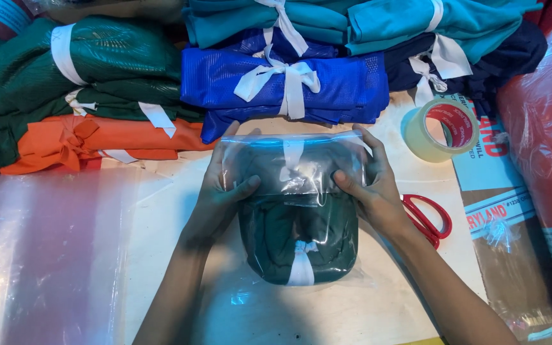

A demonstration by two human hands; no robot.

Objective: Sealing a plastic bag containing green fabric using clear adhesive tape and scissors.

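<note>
We are gripping a clear plastic bag (295, 167) holding a dark green bundle (298, 239) mid-table, left hand (222, 191) and right hand (368, 185) clasping its sides. Tied cloth bundles (276, 83) are crowding behind; tape roll (439, 131) and red scissors (429, 220) are lying right, plastic sheets (46, 255) left.

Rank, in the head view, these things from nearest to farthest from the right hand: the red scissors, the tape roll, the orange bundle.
From the right hand:
1. Red scissors, just beside its wrist, to the right.
2. Tape roll, farther up and right.
3. Orange bundle, far across on the left.
</note>
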